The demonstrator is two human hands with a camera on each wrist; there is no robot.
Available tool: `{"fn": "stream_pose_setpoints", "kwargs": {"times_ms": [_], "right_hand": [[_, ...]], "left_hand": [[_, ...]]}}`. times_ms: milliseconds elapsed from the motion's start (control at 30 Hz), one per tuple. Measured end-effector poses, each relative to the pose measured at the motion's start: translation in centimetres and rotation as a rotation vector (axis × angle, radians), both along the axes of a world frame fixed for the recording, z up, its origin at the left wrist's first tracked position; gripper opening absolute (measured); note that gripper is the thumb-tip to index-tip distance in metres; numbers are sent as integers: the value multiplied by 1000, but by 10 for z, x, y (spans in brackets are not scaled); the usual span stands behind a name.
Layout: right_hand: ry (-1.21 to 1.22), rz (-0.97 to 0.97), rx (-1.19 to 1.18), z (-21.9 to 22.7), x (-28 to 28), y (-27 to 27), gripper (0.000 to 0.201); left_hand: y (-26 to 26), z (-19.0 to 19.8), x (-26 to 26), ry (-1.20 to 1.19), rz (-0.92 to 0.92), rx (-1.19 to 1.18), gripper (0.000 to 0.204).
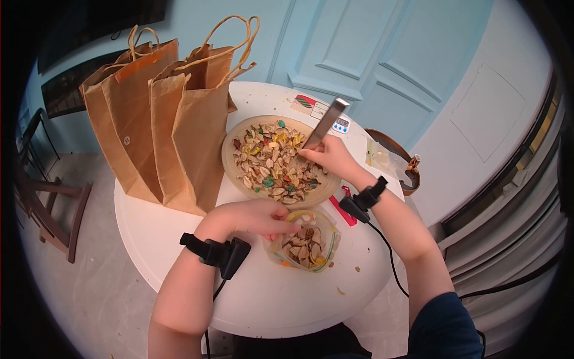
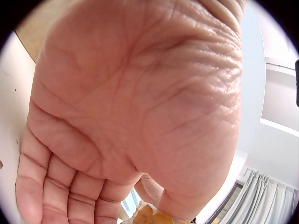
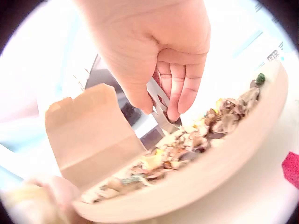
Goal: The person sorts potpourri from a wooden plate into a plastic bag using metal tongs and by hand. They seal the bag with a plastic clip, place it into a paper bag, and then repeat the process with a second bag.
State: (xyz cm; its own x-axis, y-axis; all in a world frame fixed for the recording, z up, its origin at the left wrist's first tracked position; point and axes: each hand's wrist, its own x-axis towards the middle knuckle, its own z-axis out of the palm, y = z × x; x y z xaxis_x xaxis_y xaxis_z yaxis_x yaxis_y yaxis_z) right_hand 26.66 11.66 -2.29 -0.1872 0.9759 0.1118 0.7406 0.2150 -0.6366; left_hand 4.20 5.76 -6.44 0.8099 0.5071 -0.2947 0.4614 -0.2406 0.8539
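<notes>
My right hand (image 1: 336,158) grips metal tongs (image 1: 324,124), whose handle end points up and away. In the right wrist view the slotted tips of the tongs reach down to the dried petals. These petals and leaves (image 1: 269,164), mostly beige with some green and yellow pieces, fill a wide round bowl (image 1: 229,151). Just in front of the bowl stands an opened clear zip bag (image 1: 318,267) with more dried petals inside. The left hand (image 1: 254,218) pinches the bag's near-left rim between thumb and fingers. In the left wrist view, its palm (image 2: 135,93) hides most of the bag.
Two brown paper bags (image 1: 194,140) with twisted handles stand on the table's left. Behind the bowl lie a small digital timer (image 1: 341,124) and a red-and-white packet (image 1: 305,103). A red strip (image 1: 342,210) lies right of the bowl. Petal crumbs dot the white table (image 1: 257,299).
</notes>
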Motion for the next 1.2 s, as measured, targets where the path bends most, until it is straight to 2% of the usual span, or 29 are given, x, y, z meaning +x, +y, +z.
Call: {"fn": "stream_pose_setpoints", "kwargs": {"times_ms": [33, 100, 133, 200, 233, 300, 367, 433, 533, 567, 633, 800, 1067, 1200], "right_hand": [[0, -2, -1, 9, 0, -14, 25], [355, 176, -56, 24, -2, -48, 22], [355, 176, -56, 29, -1, -63, 22], [449, 329, -184, 36, 1, -94, 24], [446, 324, -183, 42, -1, -108, 24], [134, 398, -220, 52, -5, -129, 27], [210, 460, -245, 49, -5, -134, 27], [125, 438, -178, 49, -6, -134, 29], [227, 338, -119, 45, -5, -107, 31], [253, 320, 0, 38, -7, -89, 33], [371, 206, -107, 40, -18, -62, 32], [262, 168, -122, 7, -30, 22, 28], [82, 92, -132, -4, -56, 53, 24], [98, 90, -96, -19, -59, 61, 26]], "left_hand": [[0, 0, 0, 0, -2, -1, 43], [0, -1, -1, -4, -2, 5, 43], [1, -2, -1, -4, -1, 5, 43], [1, -4, 0, -35, -3, -25, 43], [0, -3, 0, -38, -7, -25, 43], [-2, 0, 0, -22, 20, -11, 43], [-3, 3, 0, -19, 17, -14, 43], [-3, 3, -1, -16, 22, -15, 43], [-1, -2, -1, -46, 19, -40, 43], [-1, -2, -1, -36, 15, -32, 43], [-1, -2, -1, -23, 10, -22, 43], [-3, 1, -1, -9, 30, -30, 44], [-1, 0, -2, -32, 5, -25, 44], [-1, 0, -1, -16, 3, -22, 44]]}}
